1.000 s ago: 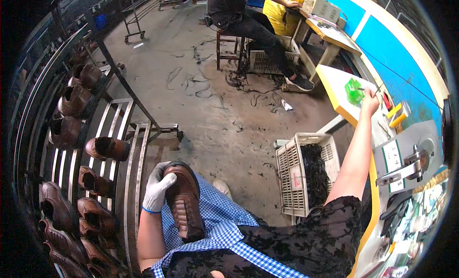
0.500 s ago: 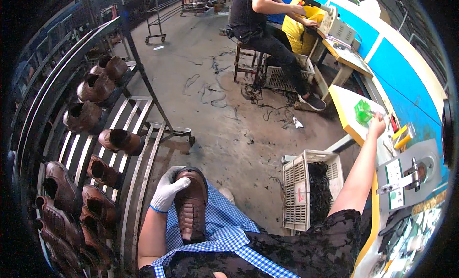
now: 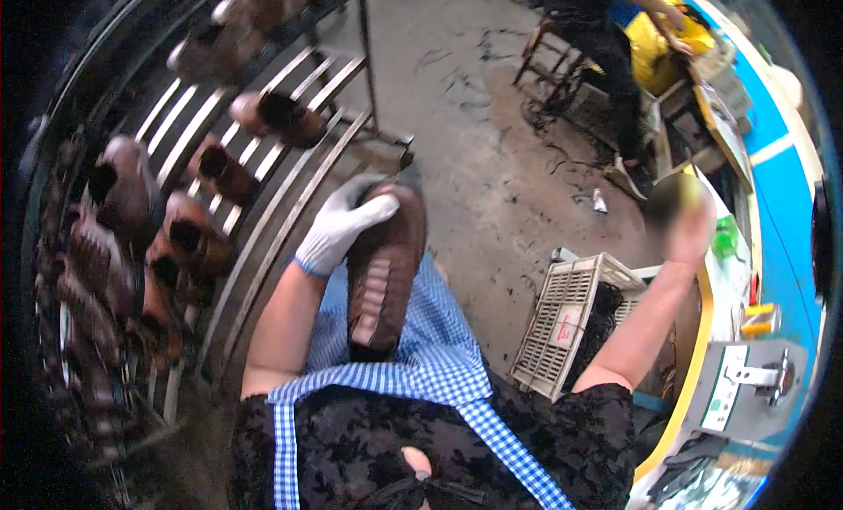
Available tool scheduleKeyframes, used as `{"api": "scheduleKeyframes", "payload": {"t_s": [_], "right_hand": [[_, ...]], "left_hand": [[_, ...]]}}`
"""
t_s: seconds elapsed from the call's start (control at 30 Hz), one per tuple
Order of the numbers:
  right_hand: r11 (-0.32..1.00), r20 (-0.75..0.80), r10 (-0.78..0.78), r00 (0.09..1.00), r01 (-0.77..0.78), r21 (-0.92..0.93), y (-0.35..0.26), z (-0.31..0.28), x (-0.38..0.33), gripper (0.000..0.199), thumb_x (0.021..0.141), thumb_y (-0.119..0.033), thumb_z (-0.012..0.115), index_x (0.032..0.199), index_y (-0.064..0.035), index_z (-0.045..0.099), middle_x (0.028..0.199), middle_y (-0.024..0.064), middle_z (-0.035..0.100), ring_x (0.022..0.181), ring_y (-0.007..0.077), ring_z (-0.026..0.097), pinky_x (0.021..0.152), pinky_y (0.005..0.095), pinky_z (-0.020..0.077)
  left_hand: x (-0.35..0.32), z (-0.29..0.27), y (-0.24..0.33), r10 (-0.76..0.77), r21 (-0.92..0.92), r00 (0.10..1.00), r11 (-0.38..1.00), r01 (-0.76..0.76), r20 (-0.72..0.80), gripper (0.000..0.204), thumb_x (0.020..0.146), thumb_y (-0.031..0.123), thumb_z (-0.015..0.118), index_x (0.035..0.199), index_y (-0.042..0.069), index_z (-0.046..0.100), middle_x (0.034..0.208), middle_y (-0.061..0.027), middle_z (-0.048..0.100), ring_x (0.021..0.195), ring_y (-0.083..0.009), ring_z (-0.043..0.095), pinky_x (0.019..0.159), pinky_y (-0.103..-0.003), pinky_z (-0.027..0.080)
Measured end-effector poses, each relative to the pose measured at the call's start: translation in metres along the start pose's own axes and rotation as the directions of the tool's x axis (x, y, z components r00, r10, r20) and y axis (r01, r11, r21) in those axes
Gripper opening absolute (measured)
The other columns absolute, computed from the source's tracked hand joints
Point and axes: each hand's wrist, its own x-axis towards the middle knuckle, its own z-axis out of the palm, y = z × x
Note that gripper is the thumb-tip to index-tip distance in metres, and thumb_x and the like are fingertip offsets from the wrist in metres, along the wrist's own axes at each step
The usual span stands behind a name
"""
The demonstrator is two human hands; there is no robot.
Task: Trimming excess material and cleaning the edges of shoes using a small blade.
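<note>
A brown shoe (image 3: 391,238), with a row of paler ribs along its middle, is held upright in front of my apron. My left hand (image 3: 347,225), in a white glove with grey fingertips, closes around its upper end. Off to the right, my bare right hand (image 3: 692,233) is raised near the edge of the worktable, fingers curled. A blurred patch covers whatever those fingers hold, so I cannot make it out. Beside that hand, a green container (image 3: 726,236) stands on the white worktable (image 3: 702,339).
On the left, a metal rack (image 3: 299,190) carries several brown shoes (image 3: 277,117). A cream plastic crate (image 3: 549,334) with dark scraps sits on the floor. A grey metal fixture (image 3: 760,378) lies on the worktable. Farther off, another person (image 3: 615,62) sits near a yellow bag (image 3: 654,58).
My right hand has come away from the green container, to its left. The shoe, still in my left hand, is raised slightly. The view has shifted, so the surroundings sit differently.
</note>
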Motion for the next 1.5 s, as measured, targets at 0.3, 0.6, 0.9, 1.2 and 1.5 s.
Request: {"api": "scheduleKeyframes", "payload": {"t_s": [0.3,0.6,0.9,1.2,1.5], "right_hand": [[0.89,-0.131,0.437,0.89,-0.449,-0.081,0.259,0.227,0.018,0.019,0.095,-0.022,0.061,0.104,-0.0067,0.068,0.067,-0.0043,0.049,0.049,0.0026,0.034,0.042,0.0191,0.0219],[0.893,0.007,0.327,0.945,-0.306,-0.33,0.273,0.276,0.01,0.017,0.095,-0.021,0.063,0.097,-0.006,0.071,0.062,-0.0042,0.054,0.052,0.0007,0.044,0.044,0.0184,0.026],[0.597,0.627,-0.03,0.779,0.517,-0.614,0.221,0.313,-0.007,0.013,0.087,-0.002,0.064,0.099,-0.0029,0.069,0.091,0.0079,0.067,0.073,0.0143,0.062,0.061,0.0242,0.0496],[0.66,0.425,-0.05,0.904,0.349,-0.665,0.188,0.298,-0.031,0.011,0.09,-0.003,0.062,0.099,-0.004,0.068,0.098,0.0098,0.066,0.06,0.0097,0.057,0.055,0.0224,0.0468],[0.276,-0.166,-0.923,0.348,0.298,-0.914,0.047,0.162,-0.015,0.026,0.098,-0.023,0.058,0.103,0.0,0.068,0.077,0.002,0.062,0.051,0.0044,0.043,0.048,0.0208,0.0324]], "left_hand": [[-0.027,-0.005,-0.009,-0.042,0.076,0.997,0.996,0.047,-0.068,0.058,0.08,0.036,0.076,0.121,-0.001,0.058,0.111,-0.0121,0.064,0.104,-0.0181,0.06,0.094,-0.03,0.045],[-0.034,-0.008,-0.011,-0.049,0.139,0.996,0.989,0.059,-0.074,0.056,0.083,0.031,0.073,0.123,-0.003,0.055,0.113,-0.0137,0.063,0.105,-0.0196,0.059,0.096,-0.031,0.045],[-0.028,-0.008,-0.013,-0.045,0.167,0.995,0.984,0.059,-0.083,0.06,0.078,0.041,0.076,0.119,0.001,0.06,0.111,-0.0138,0.065,0.102,-0.0199,0.062,0.093,-0.031,0.047],[-0.02,0.001,-0.016,-0.04,0.137,0.999,0.99,0.045,-0.034,0.058,0.078,0.04,0.077,0.119,0.002,0.06,0.11,-0.0125,0.065,0.102,-0.0196,0.061,0.093,-0.031,0.047],[-0.029,0.007,-0.009,-0.05,-0.029,0.997,0.998,0.049,-0.05,0.046,0.08,0.022,0.076,0.118,0.0,0.06,0.112,-0.0095,0.064,0.105,-0.0186,0.06,0.094,-0.031,0.046]]}}
